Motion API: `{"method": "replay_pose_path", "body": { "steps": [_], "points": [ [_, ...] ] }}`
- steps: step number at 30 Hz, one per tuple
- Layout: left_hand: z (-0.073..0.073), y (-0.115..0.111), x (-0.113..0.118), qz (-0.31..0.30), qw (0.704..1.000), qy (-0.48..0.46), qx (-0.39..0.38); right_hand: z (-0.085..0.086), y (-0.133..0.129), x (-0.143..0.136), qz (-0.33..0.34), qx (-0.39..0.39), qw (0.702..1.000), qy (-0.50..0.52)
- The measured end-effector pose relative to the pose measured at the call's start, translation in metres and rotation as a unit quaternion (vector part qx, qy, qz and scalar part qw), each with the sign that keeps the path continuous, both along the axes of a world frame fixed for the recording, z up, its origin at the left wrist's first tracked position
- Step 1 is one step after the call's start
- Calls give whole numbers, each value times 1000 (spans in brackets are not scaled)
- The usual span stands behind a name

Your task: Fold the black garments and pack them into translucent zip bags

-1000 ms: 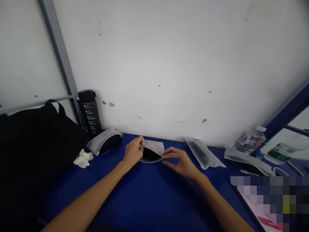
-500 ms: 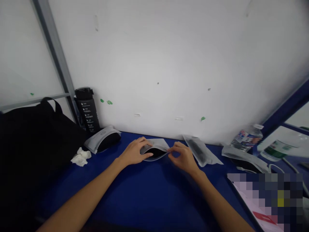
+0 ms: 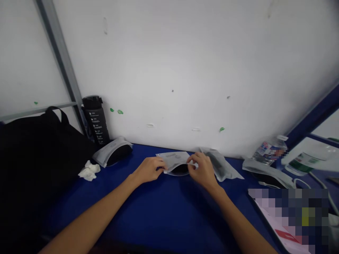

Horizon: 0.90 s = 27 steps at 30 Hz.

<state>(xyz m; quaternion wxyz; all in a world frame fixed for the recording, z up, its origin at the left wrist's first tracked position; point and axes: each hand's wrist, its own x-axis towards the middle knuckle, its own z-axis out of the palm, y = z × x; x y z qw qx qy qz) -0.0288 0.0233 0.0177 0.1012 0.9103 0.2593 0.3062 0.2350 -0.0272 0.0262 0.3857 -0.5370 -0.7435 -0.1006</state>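
A frosted plastic zip bag [image 3: 173,159] with faint grey print lies on the blue table. Its mouth gapes toward me in a curve, dark inside, and I cannot make out what it holds. The fingers of my left hand [image 3: 150,170] pinch the left end of the mouth. At the opposite end, my right hand [image 3: 201,168] grips the bag's edge between thumb and fingers. Just behind my right hand lies a second frosted bag [image 3: 225,167] with something dark inside.
Farther left are another frosted bag [image 3: 112,150], a crumpled tissue [image 3: 89,171], a black bottle [image 3: 96,121] and a black cloth bag [image 3: 45,148]. To the right sit one more frosted bag [image 3: 267,171], clear plastic bottles [image 3: 270,151] and a pink-white flat item [image 3: 275,218]. A white wall [image 3: 164,70] stands behind.
My left hand has moved from spread over the bag's opening to a pinch at its left corner. The mouth is narrower, and the right hand has shifted slightly right along with the bag.
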Motion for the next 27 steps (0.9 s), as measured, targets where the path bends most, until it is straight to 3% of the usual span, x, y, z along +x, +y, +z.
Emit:
{"method": "replay_pose_path", "body": {
  "steps": [3,6,11,18,24,27],
  "points": [
    [-1,-4,3,-19,1000,-1,9,-1,-8,-21,137,-4,991,-11],
    [-2,-6,4,-32,999,0,17,-9,-10,-33,191,-32,981,-6],
    [-6,-5,5,-10,1000,-18,10,-19,-2,-29,203,-123,971,28],
    [-6,-8,6,1,1000,-23,1,-7,-7,-19,265,-180,947,12],
    [-3,-5,6,-27,999,-22,-14,-13,-1,-12,210,-115,970,-47],
    [-3,-5,5,-38,999,-23,-29,-17,2,-13,193,-120,973,-51]
  ]
}}
